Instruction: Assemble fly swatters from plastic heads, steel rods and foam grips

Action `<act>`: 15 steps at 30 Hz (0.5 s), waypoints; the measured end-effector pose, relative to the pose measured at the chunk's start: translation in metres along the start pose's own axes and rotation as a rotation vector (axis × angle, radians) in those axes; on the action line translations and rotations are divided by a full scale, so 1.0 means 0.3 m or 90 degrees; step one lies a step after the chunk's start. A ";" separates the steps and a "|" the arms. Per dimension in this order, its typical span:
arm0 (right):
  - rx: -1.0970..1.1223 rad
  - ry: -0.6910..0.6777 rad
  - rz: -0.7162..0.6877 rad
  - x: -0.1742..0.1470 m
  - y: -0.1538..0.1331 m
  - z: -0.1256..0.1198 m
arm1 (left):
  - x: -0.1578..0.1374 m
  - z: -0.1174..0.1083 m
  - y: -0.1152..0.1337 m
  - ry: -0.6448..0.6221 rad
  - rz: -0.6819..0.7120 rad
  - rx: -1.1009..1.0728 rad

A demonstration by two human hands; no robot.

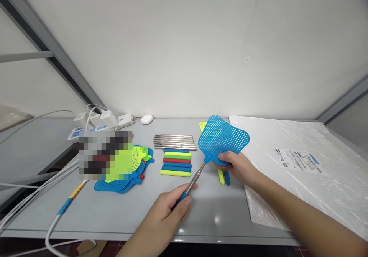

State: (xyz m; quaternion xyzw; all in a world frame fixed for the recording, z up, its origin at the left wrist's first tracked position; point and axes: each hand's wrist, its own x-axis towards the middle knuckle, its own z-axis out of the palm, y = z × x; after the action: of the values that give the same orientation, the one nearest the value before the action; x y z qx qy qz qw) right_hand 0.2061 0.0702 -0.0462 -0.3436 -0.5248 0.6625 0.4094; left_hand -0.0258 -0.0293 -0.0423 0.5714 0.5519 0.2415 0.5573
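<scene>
A fly swatter [222, 136] with a blue mesh head, metal rod and blue grip is held up over the table. My left hand [175, 207] is closed round its blue grip. My right hand [234, 165] pinches the lower right edge of the mesh head. Behind this head, a yellow mesh head and the ends of a yellow handle [221, 176] and a blue handle [227, 178] peek out. Left of it lie a bundle of metal rods [174, 142] and a row of coloured handle grips [176, 165] in blue, yellow, green and red.
On the left is a pile of blue, yellow and green swatter heads [115, 186], partly blurred out. A power strip [125, 119] with plugs and a white round device [146, 119] stand behind. White cables run along the left. A plastic-wrapped white package [270, 191] covers the right side.
</scene>
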 end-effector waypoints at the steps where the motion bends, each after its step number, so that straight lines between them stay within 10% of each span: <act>1: -0.004 -0.006 0.001 -0.001 -0.002 0.001 | 0.001 -0.001 0.001 0.006 0.014 -0.003; 15: -0.134 -0.076 -0.022 -0.038 -0.026 0.082 | -0.016 0.023 0.011 -0.024 -0.009 -0.125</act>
State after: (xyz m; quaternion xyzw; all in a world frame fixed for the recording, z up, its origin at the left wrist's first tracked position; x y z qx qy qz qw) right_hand 0.1906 0.0505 -0.0329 -0.3360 -0.6208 0.6157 0.3501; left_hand -0.0196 -0.0354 -0.0395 0.5150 0.5190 0.2798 0.6222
